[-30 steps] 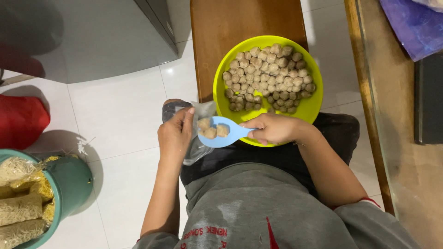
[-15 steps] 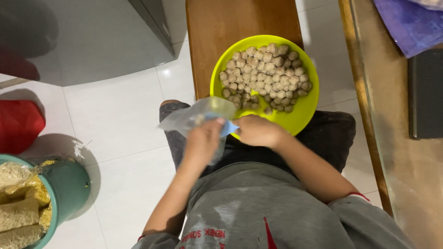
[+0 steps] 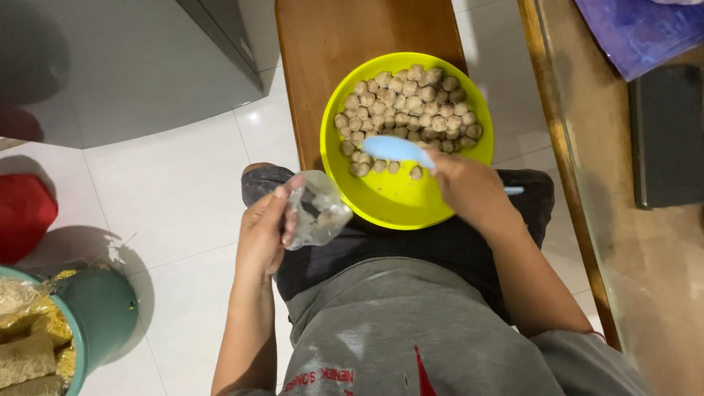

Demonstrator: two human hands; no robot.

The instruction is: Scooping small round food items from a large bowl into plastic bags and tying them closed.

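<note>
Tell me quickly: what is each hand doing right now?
Left hand: closed on a clear plastic bag.
Right hand: closed on a light blue spoon over the green bowl.

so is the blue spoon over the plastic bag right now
No, the blue spoon in the right hand is over the green bowl of meatballs, apart from the plastic bag that the left hand holds.

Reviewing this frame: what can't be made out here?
Head view:
- Clear plastic bag contents: blurred, partly behind left hand.
- Light blue spoon handle: covered by right hand.
- Teal tub at lower left: cut off by the frame edge.
</note>
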